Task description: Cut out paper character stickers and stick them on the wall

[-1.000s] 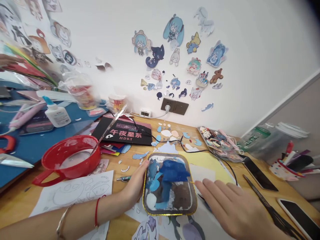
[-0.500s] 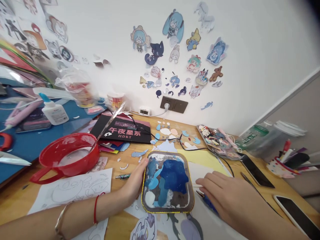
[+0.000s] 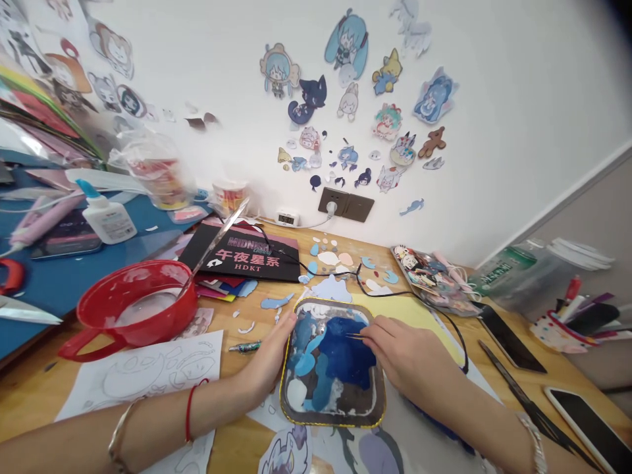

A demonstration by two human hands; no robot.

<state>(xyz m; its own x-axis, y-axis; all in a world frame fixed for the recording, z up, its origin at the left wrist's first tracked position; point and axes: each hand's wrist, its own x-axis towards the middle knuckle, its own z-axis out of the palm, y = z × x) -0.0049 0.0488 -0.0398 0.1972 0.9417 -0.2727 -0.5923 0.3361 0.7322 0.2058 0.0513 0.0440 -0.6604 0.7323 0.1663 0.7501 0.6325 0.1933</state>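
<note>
My left hand [image 3: 270, 355] grips the left side of a shallow rounded-square tray [image 3: 380, 395] with a yellow-edged rim, its thumb near the upper left corner. Inside the tray lie a dark blue patch [image 3: 348, 349], lighter blue patches and a white one, wet-looking. Over the tray's right edge, my right hand [image 3: 407, 352] is closed in a pinch on thin gold-coloured tweezers [image 3: 355, 336]. Their tips are at the dark blue patch; I cannot tell whether they touch it. Below the right forearm a blue object [image 3: 434, 421] is mostly hidden.
A red handled cup [image 3: 93, 303] with whitish liquid and a leaning stick stands left, by a glue bottle [image 3: 109, 220]. Sketched paper [image 3: 143, 378] lies beneath the left arm. Paper cut-outs [image 3: 333, 288] lie behind the tray. Scissors [image 3: 528, 398] and phones [image 3: 587, 421] are right.
My right hand has moved up and left from the paper beside the tray to over its right edge, bringing the tweezers' tips over the dark blue patch. My left hand keeps its hold.
</note>
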